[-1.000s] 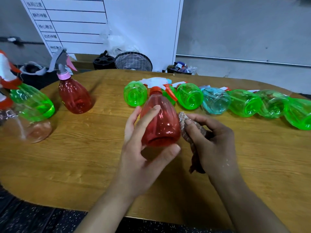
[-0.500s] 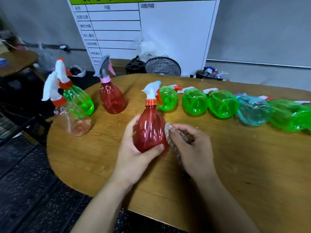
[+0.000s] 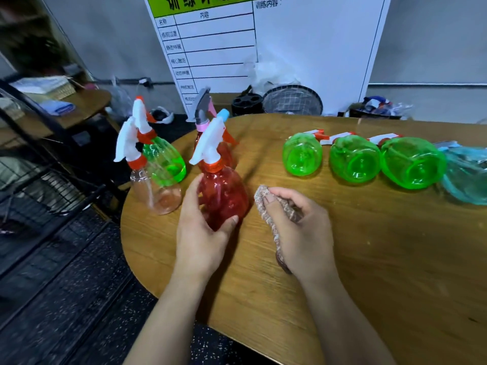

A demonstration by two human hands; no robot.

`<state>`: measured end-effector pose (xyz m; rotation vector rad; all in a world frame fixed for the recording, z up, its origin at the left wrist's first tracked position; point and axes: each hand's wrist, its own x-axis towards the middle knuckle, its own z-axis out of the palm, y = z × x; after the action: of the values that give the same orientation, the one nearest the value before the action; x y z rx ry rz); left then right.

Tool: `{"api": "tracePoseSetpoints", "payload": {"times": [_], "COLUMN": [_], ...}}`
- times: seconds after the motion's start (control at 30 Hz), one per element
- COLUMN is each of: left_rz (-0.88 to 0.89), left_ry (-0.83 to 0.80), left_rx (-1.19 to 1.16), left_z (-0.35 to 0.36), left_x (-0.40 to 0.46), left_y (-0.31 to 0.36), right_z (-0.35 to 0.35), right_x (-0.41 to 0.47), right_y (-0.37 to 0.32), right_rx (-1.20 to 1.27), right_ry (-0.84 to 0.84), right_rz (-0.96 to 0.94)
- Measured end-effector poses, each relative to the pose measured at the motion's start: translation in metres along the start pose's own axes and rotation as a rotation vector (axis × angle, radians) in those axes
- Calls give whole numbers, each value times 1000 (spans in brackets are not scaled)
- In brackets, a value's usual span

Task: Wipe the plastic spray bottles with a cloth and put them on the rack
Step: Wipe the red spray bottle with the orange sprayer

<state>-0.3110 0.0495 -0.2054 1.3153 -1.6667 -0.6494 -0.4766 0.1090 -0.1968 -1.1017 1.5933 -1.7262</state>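
Observation:
My left hand (image 3: 200, 233) grips a red spray bottle (image 3: 224, 196) with a white trigger head, held upright just above the wooden table (image 3: 369, 259). My right hand (image 3: 297, 233) holds a crumpled pinkish cloth (image 3: 263, 201) a little to the right of the bottle, not touching it. Three green bottles (image 3: 354, 159) and a blue one (image 3: 466, 175) lie on their sides in a row at the back right. Upright at the table's left end stand a clear bottle (image 3: 158, 191), a green bottle (image 3: 164, 159) and another red bottle (image 3: 226, 151) behind the held one.
A black wire rack (image 3: 39, 185) stands on the floor to the left of the table. Behind the table a white board (image 3: 263, 48) leans on the wall, with a fan (image 3: 292, 101) and clutter at its foot. The table's curved edge runs near my forearms.
The left hand has carried the red bottle to the left, toward the upright bottles. The cloth has come off the bottle's side. My view has swung left, showing the rack.

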Motion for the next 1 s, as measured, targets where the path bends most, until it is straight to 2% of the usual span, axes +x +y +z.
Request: {"api": "tracePoseSetpoints", "payload": {"times": [0.2,0.37,0.43,0.63,0.7,0.8,1.0], "left_rz": [-80,-121,-99,35,106,145,36], "left_ry": [105,54,65,278,244,99,-143], "left_rx": [3,-33,-9,-2,-19,-39,-40], "left_z": [4,3,3,12,21,45,88], "left_x": [26,31,27,-1,-13,-24,5], "left_y": [-17,-18,-10,24,37,51,61], "right_z": [-12,-26,-35,-70,-84,-104,-128], "right_x": [3,3,3,0,-2,-5,2], "right_y": [8,12,8,-2,-8,-12,-5], "right_rx": [-3,-8,-58,-46,-70,-75,-115], "right_ry": [-10,-18,2,39,61,103,130], "right_rz": [9,19,8,43,39,39,85]}}
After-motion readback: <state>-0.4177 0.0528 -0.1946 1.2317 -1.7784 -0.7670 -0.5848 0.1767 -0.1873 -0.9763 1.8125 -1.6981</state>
